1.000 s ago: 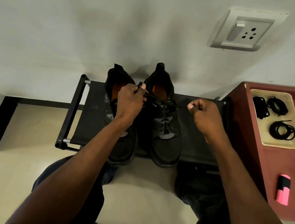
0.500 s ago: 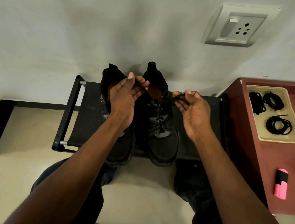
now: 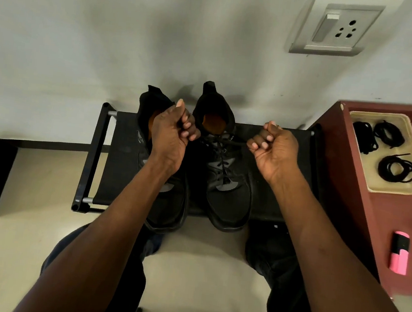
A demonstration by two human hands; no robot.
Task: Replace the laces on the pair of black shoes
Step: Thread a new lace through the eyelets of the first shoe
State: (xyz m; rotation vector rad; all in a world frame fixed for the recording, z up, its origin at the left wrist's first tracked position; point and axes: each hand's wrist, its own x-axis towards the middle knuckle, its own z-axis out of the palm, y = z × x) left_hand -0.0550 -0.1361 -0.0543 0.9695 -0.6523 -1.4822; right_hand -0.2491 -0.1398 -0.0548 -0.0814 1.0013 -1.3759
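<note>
Black shoes stand on the rack. Left hand and right hand each pinch a lace end, fingers curled. Step: tightening the top crossing; next, knotting.

Two black shoes stand side by side, toes toward the person. The right shoe, between the two sets of fingers, shows an orange insole and a black lace stretched across its top. The left shoe lies under the left fingers. Spare coiled laces rest well right of the right fingers.
</note>
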